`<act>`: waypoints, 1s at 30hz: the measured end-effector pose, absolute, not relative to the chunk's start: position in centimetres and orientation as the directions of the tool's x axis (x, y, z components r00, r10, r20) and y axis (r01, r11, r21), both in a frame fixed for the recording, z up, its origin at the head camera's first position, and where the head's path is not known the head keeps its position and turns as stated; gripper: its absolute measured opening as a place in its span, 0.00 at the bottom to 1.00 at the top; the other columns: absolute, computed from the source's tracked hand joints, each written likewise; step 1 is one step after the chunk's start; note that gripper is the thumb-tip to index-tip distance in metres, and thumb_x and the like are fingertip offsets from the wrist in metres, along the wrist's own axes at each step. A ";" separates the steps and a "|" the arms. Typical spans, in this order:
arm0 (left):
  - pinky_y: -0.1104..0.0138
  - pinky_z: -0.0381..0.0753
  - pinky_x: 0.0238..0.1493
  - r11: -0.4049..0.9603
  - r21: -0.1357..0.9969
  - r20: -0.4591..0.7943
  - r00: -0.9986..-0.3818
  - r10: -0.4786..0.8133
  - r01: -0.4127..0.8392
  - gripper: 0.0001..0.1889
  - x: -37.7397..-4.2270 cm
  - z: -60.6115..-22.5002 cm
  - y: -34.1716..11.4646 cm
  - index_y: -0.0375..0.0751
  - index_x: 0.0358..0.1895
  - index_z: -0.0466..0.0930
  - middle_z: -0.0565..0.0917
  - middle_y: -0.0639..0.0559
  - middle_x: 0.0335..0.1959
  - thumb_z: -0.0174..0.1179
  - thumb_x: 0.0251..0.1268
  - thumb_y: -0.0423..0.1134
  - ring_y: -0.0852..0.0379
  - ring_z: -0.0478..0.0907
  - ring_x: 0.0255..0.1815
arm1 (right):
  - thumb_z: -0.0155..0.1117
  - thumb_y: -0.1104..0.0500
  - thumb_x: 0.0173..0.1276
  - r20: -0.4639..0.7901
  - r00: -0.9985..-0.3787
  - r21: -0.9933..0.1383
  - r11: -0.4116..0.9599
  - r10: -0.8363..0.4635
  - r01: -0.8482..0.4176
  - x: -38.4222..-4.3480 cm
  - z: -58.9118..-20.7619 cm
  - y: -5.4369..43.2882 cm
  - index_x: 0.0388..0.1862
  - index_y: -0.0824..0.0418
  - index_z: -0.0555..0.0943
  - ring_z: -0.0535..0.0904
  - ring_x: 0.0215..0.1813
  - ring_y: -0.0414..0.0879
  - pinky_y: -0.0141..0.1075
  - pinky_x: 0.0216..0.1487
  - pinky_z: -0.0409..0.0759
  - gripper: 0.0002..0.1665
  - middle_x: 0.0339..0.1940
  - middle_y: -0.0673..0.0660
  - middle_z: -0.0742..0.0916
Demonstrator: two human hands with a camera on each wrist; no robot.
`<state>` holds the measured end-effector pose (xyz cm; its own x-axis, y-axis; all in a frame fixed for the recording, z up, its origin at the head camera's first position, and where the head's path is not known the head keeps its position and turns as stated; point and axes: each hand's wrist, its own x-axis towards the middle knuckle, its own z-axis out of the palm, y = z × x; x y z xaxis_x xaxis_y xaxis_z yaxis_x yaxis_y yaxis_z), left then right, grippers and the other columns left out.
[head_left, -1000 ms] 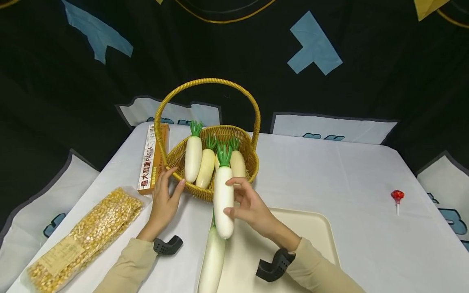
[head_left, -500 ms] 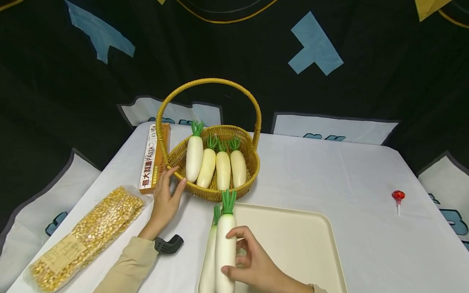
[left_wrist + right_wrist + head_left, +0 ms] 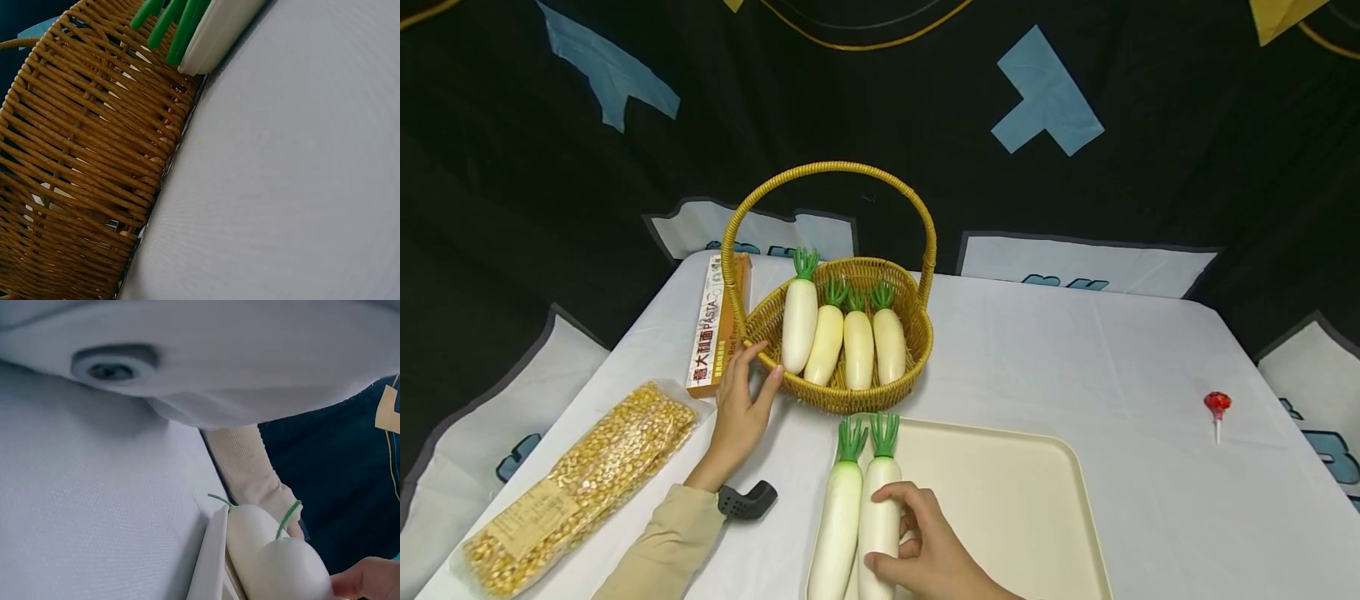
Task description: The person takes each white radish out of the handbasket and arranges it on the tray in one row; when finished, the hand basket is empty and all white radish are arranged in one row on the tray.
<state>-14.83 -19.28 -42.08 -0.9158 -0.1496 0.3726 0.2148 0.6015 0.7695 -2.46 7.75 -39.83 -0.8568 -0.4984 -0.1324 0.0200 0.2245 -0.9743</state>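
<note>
My right hand grips a white radish with green leaves, thumb and fingers on either side of it. This radish lies low over the left part of a cream tray, beside another white radish. In the right wrist view both radish ends show near the tray wall with a fingertip at the side. My left hand touches the front left rim of a wicker basket, fingers and thumb spread. Several radishes stand in the basket, leaves up. The left wrist view shows the basket's wall.
A pasta box lies left of the basket. Nearer along the left edge is a clear bag of corn kernels. A red lollipop lies far right on the white-covered table. A dark curtain hangs behind.
My right hand has brought the radish from in front of the basket down toward me to the tray, then slightly right, beside the other radish. My left hand has stayed at the basket rim.
</note>
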 end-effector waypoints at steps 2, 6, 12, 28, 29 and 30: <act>0.40 0.38 0.66 0.601 0.770 0.373 -0.916 -0.150 0.215 0.26 -14.8 -42.1 -19.3 0.45 0.64 0.60 0.55 0.39 0.69 0.50 0.65 0.47 0.40 0.46 0.72 | 0.67 0.56 0.55 -0.117 -0.857 -0.965 0.260 -0.502 -0.020 -2.5 -39.9 7.9 0.56 0.50 0.67 0.63 0.37 0.42 0.23 0.28 0.72 0.30 0.42 0.59 0.63; 0.40 0.38 0.66 0.601 0.770 0.372 -0.916 -0.149 0.215 0.25 -14.8 -42.2 -19.3 0.46 0.64 0.60 0.55 0.39 0.69 0.50 0.65 0.48 0.40 0.46 0.72 | 0.67 0.49 0.56 -0.065 -0.863 -0.923 0.359 -0.501 -0.139 -2.4 -40.2 8.0 0.56 0.46 0.69 0.63 0.33 0.38 0.24 0.28 0.68 0.29 0.41 0.58 0.65; 0.40 0.37 0.66 0.600 0.771 0.371 -0.917 -0.148 0.215 0.26 -14.7 -42.2 -19.3 0.44 0.64 0.60 0.54 0.38 0.70 0.50 0.66 0.47 0.39 0.46 0.72 | 0.66 0.41 0.53 -0.022 -0.887 -0.853 0.472 -0.461 -0.224 -2.1 -40.3 8.0 0.64 0.42 0.62 0.65 0.35 0.35 0.24 0.30 0.68 0.40 0.45 0.55 0.64; 0.40 0.37 0.66 0.597 0.772 0.376 -0.914 -0.152 0.218 0.25 -14.7 -42.1 -19.2 0.46 0.64 0.60 0.54 0.38 0.70 0.50 0.65 0.47 0.39 0.46 0.72 | 0.70 0.37 0.45 0.028 -0.945 -0.811 0.545 -0.326 -0.212 -3.3 -39.2 8.3 0.66 0.50 0.58 0.66 0.41 0.39 0.27 0.38 0.69 0.52 0.50 0.52 0.69; 0.40 0.37 0.66 0.597 0.772 0.374 -0.915 -0.151 0.217 0.25 -14.7 -42.1 -19.2 0.46 0.64 0.60 0.54 0.38 0.70 0.50 0.65 0.47 0.39 0.46 0.72 | 0.70 0.38 0.46 0.049 -0.950 -0.809 0.545 -0.309 -0.219 -3.5 -39.1 8.3 0.65 0.50 0.59 0.67 0.42 0.39 0.29 0.39 0.70 0.50 0.51 0.52 0.70; 0.40 0.37 0.66 0.597 0.772 0.373 -0.916 -0.149 0.217 0.25 -14.7 -42.1 -19.2 0.45 0.64 0.60 0.54 0.38 0.70 0.50 0.65 0.47 0.39 0.46 0.72 | 0.70 0.39 0.46 0.075 -0.955 -0.807 0.545 -0.287 -0.227 -3.8 -39.0 8.3 0.64 0.50 0.61 0.68 0.43 0.40 0.30 0.41 0.71 0.48 0.52 0.52 0.72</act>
<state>-14.74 -19.20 -42.10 -0.9156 -0.1494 0.3732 0.2175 0.5967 0.7725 -3.77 8.26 -38.98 -0.9549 -0.2871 0.0751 -0.2272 0.5445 -0.8074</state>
